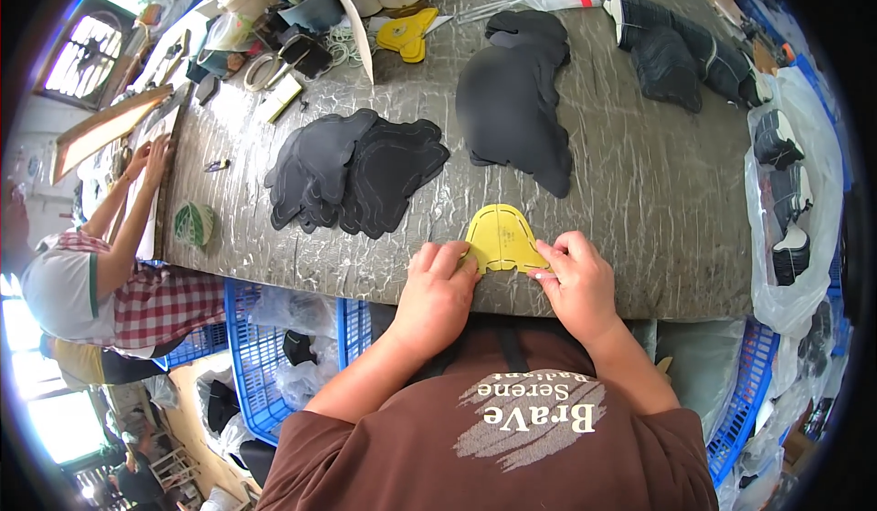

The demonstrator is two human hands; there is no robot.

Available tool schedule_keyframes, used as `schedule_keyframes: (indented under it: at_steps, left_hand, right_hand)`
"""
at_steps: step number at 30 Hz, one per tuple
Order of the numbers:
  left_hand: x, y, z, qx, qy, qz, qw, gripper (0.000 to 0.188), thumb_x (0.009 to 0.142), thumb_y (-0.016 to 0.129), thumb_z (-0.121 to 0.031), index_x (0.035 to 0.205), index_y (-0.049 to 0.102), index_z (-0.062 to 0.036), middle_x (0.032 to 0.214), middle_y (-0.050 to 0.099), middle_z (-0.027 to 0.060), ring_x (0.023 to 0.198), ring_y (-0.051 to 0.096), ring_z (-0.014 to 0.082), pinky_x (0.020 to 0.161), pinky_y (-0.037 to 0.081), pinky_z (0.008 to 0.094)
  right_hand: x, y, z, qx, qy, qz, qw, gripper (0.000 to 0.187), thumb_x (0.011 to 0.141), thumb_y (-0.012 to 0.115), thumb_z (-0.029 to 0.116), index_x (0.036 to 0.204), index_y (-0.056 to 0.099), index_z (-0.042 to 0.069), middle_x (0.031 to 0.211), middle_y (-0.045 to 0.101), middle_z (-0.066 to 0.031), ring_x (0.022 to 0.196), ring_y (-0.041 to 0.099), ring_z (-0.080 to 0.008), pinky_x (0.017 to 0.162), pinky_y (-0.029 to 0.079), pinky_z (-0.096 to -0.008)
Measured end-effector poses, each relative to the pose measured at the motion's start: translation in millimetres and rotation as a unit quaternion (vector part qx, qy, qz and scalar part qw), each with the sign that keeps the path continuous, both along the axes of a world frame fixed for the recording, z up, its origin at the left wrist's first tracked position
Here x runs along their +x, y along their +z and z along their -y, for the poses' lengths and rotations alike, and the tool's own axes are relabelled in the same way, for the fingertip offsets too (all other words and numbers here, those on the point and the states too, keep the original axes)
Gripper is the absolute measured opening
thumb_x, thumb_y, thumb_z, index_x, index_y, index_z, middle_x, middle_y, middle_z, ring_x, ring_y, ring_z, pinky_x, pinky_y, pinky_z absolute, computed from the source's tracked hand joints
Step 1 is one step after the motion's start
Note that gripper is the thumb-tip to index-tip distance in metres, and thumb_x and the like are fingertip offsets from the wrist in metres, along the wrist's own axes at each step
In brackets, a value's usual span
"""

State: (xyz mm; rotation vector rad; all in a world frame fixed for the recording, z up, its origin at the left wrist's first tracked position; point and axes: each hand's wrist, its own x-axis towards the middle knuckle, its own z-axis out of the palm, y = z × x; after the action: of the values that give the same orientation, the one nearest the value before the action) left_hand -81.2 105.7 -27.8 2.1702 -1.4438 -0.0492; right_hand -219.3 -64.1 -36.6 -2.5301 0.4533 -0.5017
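A yellow bell-shaped template (501, 234) with dashed slots along its edge lies near the table's front edge. My left hand (437, 287) pinches its lower left corner, fingers curled. My right hand (577, 278) is closed on the lower right corner, thumb and fingertips together there. Whether a dark piece lies under the template I cannot tell. Beyond my left hand rests a pile of black cut pieces (391, 178), some marked with pale outlines. Straight ahead, farther off, is a stack of plain black pieces (507, 100).
Another yellow template (406, 34) lies at the back beside tubs and tools. Bundled black pieces (671, 50) stand at the back right, near a clear plastic bag (799, 205). Blue crates (256, 365) sit below the table edge. A co-worker (91, 283) works at the far left.
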Motion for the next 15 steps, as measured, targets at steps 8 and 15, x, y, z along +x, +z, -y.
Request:
schedule_keyframes:
  at_steps: [8, 15]
  left_hand:
    - [-21, 10, 17, 0.175, -0.091, 0.175, 0.965, 0.042, 0.080, 0.057, -0.014, 0.119, 0.058, 0.0038, 0.115, 0.056, 0.0254, 0.107, 0.054, 0.0347, 0.088, 0.048, 0.0408]
    - [-27, 17, 25, 0.231, -0.120, 0.181, 0.948, 0.071, 0.083, 0.060, -0.049, 0.125, 0.054, 0.0087, 0.117, 0.056, 0.0317, 0.106, 0.056, 0.0399, 0.094, 0.045, 0.0442]
  right_hand:
    - [2, 3, -1, 0.002, -0.001, -0.002, 1.000, 0.036, 0.070, 0.078, 0.010, 0.104, 0.069, 0.003, 0.090, 0.056, -0.0076, 0.076, 0.059, -0.0260, 0.066, 0.049, -0.0383]
    - [25, 30, 16, 0.133, 0.050, 0.080, 0.987, 0.015, 0.085, 0.064, 0.009, 0.097, 0.063, 0.000, 0.090, 0.053, -0.0110, 0.080, 0.057, -0.0304, 0.068, 0.047, -0.0404]
